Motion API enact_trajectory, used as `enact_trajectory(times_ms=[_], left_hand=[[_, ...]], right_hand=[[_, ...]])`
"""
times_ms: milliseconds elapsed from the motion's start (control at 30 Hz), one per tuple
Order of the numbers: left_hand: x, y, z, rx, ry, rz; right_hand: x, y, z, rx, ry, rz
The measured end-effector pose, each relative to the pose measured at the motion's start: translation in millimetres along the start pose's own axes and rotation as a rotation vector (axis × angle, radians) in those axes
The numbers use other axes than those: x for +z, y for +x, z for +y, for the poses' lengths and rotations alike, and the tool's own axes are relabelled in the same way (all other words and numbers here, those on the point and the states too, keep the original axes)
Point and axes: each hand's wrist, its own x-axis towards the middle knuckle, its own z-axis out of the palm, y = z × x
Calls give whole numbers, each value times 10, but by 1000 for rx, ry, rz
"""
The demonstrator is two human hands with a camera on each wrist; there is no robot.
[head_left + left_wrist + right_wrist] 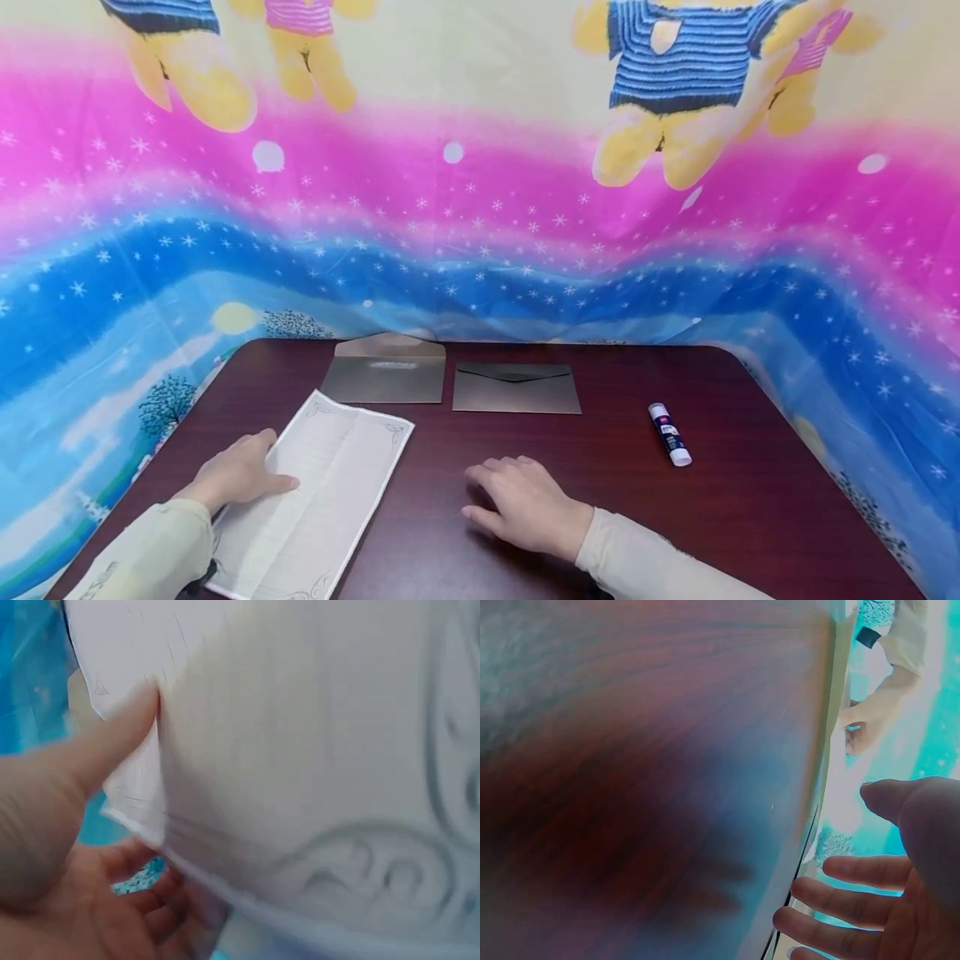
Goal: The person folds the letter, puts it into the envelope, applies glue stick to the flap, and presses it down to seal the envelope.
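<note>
My left hand (243, 471) grips a sheet of letter paper (330, 492) by its left edge, thumb on the face and fingers behind. The pale sheet has scrollwork corners and a lengthwise crease, and it slants over the left side of the table. Up close in the left wrist view, the thumb (124, 739) presses the lined face of the paper (300, 750). My right hand (528, 508) is held over the middle of the table with nothing in it. Its fingers (847, 900) are spread and relaxed in the right wrist view.
At the back of the dark wooden table (615, 525) lie a grey-brown envelope (386, 382) with its flap up and another envelope (517, 396) with its flap folded down. A glue stick (670, 435) lies on the right. A patterned curtain (480, 208) hangs behind.
</note>
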Motion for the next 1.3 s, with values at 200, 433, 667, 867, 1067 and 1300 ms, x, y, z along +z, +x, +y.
enact_trajectory(times_ms=[200, 433, 667, 867, 1067, 1300], left_hand=[[-3, -30, 62, 17, -190, 98], [38, -78, 238, 112, -401, 114], [67, -150, 522, 179, -601, 82], [92, -225, 817, 164, -856, -23], [150, -314, 1051, 190, -1003, -74], [278, -363, 1233, 244, -1092, -96]], right_hand=[[-9, -35, 109, 45, 20, -36], [-35, -93, 230, 76, 59, -14], [-41, -163, 340, 125, 72, 32], [-72, -197, 435, 176, 117, 29], [-86, -207, 471, 227, 187, 32], [-82, -240, 473, 253, 382, 39]])
